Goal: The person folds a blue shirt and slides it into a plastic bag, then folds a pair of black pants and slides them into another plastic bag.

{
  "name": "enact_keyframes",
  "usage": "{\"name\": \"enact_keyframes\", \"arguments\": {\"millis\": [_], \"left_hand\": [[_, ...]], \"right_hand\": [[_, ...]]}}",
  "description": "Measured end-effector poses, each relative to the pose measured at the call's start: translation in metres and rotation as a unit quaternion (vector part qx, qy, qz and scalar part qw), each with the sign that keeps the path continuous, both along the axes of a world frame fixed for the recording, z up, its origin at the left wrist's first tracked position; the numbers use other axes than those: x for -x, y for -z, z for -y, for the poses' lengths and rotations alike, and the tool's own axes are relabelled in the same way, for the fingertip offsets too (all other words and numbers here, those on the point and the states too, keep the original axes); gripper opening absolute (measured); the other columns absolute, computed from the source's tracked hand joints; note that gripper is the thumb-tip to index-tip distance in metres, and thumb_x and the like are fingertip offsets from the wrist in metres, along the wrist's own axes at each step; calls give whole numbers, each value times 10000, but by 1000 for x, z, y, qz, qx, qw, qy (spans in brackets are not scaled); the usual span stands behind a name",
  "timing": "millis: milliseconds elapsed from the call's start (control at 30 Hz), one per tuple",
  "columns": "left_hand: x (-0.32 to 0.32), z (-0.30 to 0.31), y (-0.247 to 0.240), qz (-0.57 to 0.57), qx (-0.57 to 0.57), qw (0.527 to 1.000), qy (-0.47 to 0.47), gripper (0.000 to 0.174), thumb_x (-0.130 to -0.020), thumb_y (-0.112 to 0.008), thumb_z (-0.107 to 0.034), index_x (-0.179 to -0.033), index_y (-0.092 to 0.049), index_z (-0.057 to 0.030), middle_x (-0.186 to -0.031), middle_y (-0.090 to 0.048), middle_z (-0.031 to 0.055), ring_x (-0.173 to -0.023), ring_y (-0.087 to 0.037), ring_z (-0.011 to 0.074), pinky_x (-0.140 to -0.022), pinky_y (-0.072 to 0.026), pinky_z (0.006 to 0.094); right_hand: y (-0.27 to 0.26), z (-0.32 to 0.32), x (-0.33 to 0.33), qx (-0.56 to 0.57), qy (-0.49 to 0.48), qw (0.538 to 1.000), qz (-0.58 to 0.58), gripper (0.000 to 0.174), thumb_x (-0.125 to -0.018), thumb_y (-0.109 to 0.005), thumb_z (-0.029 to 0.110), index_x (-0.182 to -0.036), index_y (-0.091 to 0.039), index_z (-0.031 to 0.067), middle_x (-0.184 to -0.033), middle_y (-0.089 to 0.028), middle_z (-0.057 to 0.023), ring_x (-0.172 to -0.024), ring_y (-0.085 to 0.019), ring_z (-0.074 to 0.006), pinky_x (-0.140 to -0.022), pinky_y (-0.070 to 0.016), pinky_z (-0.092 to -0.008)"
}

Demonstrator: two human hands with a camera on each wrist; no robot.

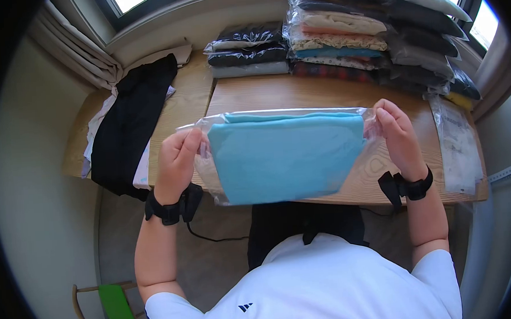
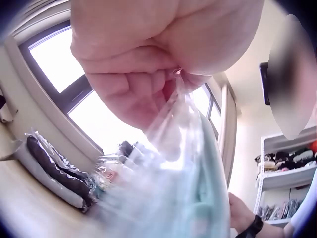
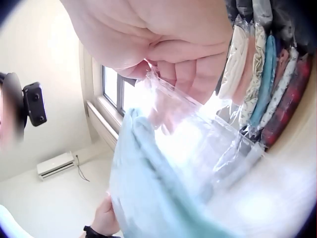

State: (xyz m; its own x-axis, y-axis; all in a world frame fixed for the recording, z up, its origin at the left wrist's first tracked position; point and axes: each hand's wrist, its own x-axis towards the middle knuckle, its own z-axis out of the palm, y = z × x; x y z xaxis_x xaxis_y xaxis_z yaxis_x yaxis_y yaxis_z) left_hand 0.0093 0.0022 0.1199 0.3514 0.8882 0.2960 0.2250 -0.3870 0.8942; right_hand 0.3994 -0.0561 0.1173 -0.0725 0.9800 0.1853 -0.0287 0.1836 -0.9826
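A folded light-blue garment (image 1: pixel 287 157) lies inside a clear plastic bag (image 1: pixel 210 177), held up above the table's front edge. My left hand (image 1: pixel 177 164) pinches the bag's upper left corner, and my right hand (image 1: pixel 400 139) grips its upper right corner. In the left wrist view, curled fingers of the left hand (image 2: pixel 148 64) hold gathered plastic, with the blue cloth (image 2: pixel 210 183) below. In the right wrist view, the right hand (image 3: pixel 163 44) pinches the film (image 3: pixel 188 129) beside the blue cloth (image 3: pixel 143 178).
Tall stacks of bagged clothes (image 1: pixel 342 43) stand at the back right, with a lower bagged pile (image 1: pixel 249 54) beside them. Black trousers (image 1: pixel 130 120) lie on the left of the wooden table (image 1: pixel 251 95). Clear bags (image 1: pixel 459 141) lie at the right edge. A chair (image 1: pixel 118 311) stands lower left.
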Motion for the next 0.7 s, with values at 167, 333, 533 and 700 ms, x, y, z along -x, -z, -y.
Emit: {"name": "enact_keyframes", "arguments": {"millis": [167,333,533,700], "left_hand": [[-15,-60,55,46,169,983,46,347,-971,-470,-306,-801,-611,-37,-707,-594,25,-639,-523,74,-575,-407,214],[-26,-67,111,99,434,895,-39,318,-949,-521,-342,-970,-605,-35,-835,-636,51,-708,-595,86,-626,-483,201],[-23,-48,107,26,481,876,-11,255,-933,-560,-259,-983,-605,-13,-869,-641,56,-725,-615,112,-672,-529,242],[-32,-36,112,27,455,890,-26,195,-938,-556,-226,-940,-598,-36,-818,-618,18,-694,-598,81,-636,-511,201]], "right_hand": [[57,-73,-27,85,9,994,-65,214,-973,-442,212,-899,-552,43,-766,-591,4,-651,-548,-67,-603,-463,-227],[108,-73,-29,354,40,931,-78,313,-962,-503,263,-1125,-518,-4,-1016,-631,-119,-887,-648,-193,-756,-539,-267],[116,-61,-37,352,-50,934,-35,273,-921,-585,270,-1039,-588,25,-969,-651,-79,-860,-643,-150,-714,-516,-231],[122,-66,-29,371,-1,928,43,250,-906,-608,284,-991,-616,48,-863,-629,-16,-776,-596,-105,-686,-497,-227]]}}
